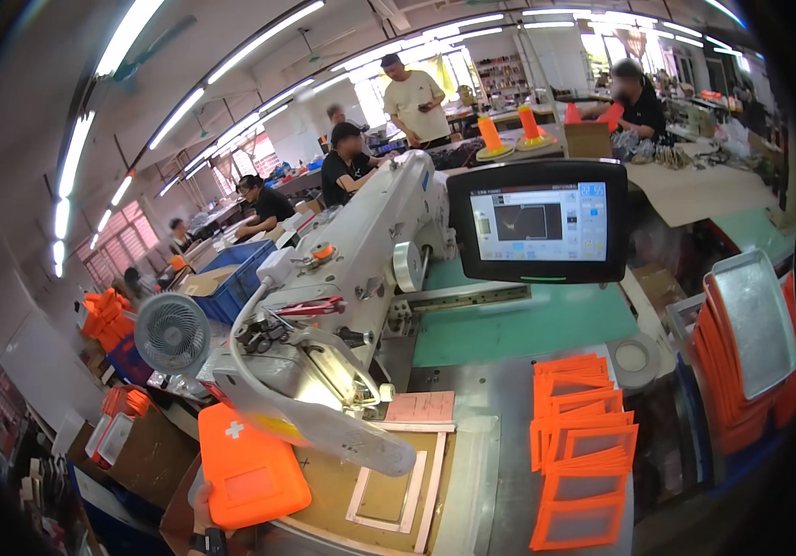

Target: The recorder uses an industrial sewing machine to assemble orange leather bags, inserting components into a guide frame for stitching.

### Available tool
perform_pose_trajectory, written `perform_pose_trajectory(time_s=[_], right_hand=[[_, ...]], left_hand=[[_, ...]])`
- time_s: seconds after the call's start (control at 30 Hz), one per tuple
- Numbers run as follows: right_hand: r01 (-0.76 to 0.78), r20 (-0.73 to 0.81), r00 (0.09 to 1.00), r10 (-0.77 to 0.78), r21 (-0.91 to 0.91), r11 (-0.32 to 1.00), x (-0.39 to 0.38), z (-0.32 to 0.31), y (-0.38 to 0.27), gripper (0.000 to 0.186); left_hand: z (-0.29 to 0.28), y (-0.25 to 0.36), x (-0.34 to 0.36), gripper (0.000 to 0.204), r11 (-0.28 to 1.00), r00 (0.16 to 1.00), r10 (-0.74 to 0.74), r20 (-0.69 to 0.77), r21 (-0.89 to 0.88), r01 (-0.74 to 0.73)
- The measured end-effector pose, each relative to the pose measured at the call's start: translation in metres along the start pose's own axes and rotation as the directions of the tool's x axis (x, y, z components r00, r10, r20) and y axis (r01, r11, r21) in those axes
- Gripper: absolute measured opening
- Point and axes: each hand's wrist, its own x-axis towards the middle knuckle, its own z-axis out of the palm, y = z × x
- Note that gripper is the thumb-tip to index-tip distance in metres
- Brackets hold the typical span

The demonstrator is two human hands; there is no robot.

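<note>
At the lower left, my left hand (202, 508) grips the near left edge of an orange first-aid case (252, 471). This flat case has rounded corners, a white cross and a rectangular panel on its face. Most of my fingers are hidden by the case, and a dark band circles my wrist. Beside the case lies the tan sewing template (324, 482) with pale raised strips forming a rectangle. Above both hangs the lit head of a large white sewing machine (347, 380), with a clear plastic guard (361, 440) in front. My right hand is out of view.
Overlapping orange frames with mesh windows (583, 463) lie on the right of the table. A monitor (537, 222) stands behind them. More orange pieces and a clear tray (755, 320) fill a rack at far right. A small fan (173, 331) is at left. Several people work beyond.
</note>
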Motion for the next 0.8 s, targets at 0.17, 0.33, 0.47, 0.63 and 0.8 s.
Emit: perform_pose_trajectory(time_s=[0.17, 0.33, 0.47, 0.63, 0.8], right_hand=[[-0.046, -0.065, 0.997, 0.042, -0.051, 0.998, 0.000, 0.007, -0.007, 0.014], [-0.090, -0.120, 0.989, 0.081, -0.075, 0.993, 0.003, 0.010, -0.012, 0.014], [-0.100, -0.124, 0.988, 0.087, -0.099, 0.990, 0.002, 0.012, -0.016, 0.015], [-0.141, -0.159, 0.980, 0.121, -0.118, 0.983, 0.004, 0.013, -0.024, 0.013], [-0.171, -0.174, 0.974, 0.144, -0.153, 0.973, 0.009, 0.013, -0.031, 0.014]], left_hand=[[0.006, 0.000, -0.006, 0.074, 0.992, 0.998, -0.053, 0.032, -0.114, 0.056], [0.001, -0.004, -0.005, 0.072, 0.978, 0.997, -0.051, 0.060, -0.200, 0.062], [-0.009, -0.009, -0.007, 0.071, 0.964, 0.997, -0.073, 0.040, -0.254, 0.081], [-0.006, -0.006, -0.011, 0.065, 0.943, 0.994, -0.090, 0.054, -0.316, 0.102], [0.000, -0.003, -0.013, 0.062, 0.924, 0.993, -0.058, 0.098, -0.372, 0.091]])
